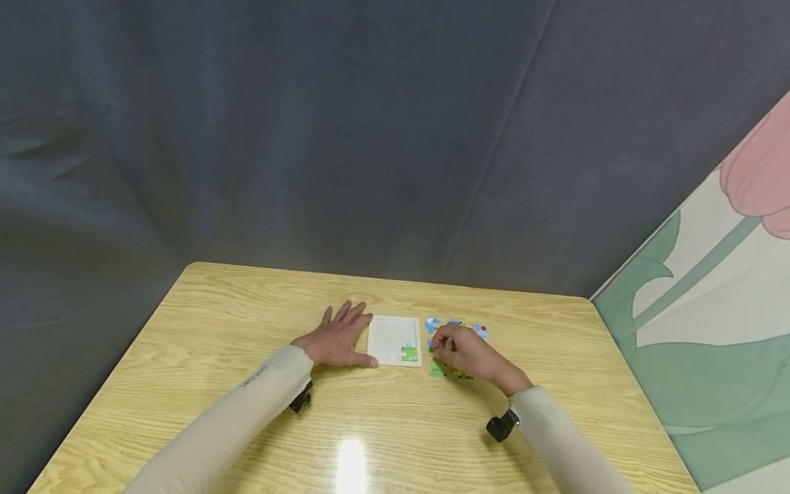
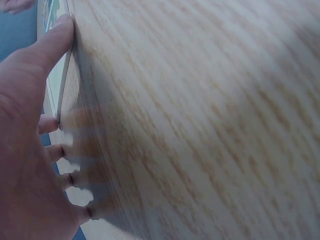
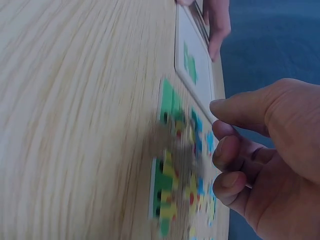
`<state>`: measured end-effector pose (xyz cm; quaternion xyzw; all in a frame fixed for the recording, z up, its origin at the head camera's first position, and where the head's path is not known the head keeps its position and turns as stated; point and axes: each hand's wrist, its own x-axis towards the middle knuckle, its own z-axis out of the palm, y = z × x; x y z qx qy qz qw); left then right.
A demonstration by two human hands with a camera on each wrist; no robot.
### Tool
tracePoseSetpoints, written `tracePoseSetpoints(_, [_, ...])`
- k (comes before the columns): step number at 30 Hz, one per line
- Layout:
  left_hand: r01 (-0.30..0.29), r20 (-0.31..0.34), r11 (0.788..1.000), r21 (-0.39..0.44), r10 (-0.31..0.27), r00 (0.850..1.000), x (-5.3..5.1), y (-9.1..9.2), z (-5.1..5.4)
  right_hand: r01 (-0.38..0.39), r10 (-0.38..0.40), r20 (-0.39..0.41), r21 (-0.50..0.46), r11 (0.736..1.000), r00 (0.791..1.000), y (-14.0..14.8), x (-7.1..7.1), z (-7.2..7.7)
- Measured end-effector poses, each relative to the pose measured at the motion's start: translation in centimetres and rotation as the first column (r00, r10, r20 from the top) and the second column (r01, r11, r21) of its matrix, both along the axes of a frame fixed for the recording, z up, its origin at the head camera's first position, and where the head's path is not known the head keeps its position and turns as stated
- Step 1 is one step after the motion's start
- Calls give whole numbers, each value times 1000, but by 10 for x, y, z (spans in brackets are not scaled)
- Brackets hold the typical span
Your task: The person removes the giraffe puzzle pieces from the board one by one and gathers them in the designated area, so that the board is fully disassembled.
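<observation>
My left hand spreads its fingers at the left side of a white square puzzle tray. The thumb and index finger touch the tray's edge, as the left wrist view shows. In the tray's near right corner lies a green puzzle piece. Right of the tray, my right hand hovers over a group of colourful puzzle pieces, partly covering them in the head view. Its fingers are loosely curled, thumb close to the index finger; no piece shows between them.
The wooden table extends around the tray and pieces. Behind its far edge hangs a dark grey curtain. On the right stands a wall panel with a flower print.
</observation>
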<state>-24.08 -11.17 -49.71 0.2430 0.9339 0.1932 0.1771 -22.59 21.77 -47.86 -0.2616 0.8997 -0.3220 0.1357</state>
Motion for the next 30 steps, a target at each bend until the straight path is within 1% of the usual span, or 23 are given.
tracePoseSetpoints(5, [-2,0,1000,-2,2,1000,1,0,1,-26,26,33,1,1000,999,-19,-1,3])
tracePoseSetpoints(9, [-5,-4,1000,-10,5,1000,1,1,2,-54,53,12,37,998,999,-33,-3,1])
tracePoseSetpoints(12, [-10,-5,1000,-17,10,1000,1,2,2,-65,67,-19,102,993,998,-42,-4,-2])
tracePoseSetpoints(16, [-13,-6,1000,-26,13,1000,0,3,1,-44,44,6,199,979,999,-53,-3,-4])
tracePoseSetpoints(18, [-13,-8,1000,-27,12,1000,0,3,1,-37,34,15,227,973,999,-57,-3,-3])
tracePoseSetpoints(25, [-7,-10,1000,-27,6,1000,1,3,2,9,-16,29,242,970,999,-66,0,1])
tracePoseSetpoints(30, [-1,-8,1000,-22,0,1000,0,4,3,19,-26,26,240,971,999,-67,1,4])
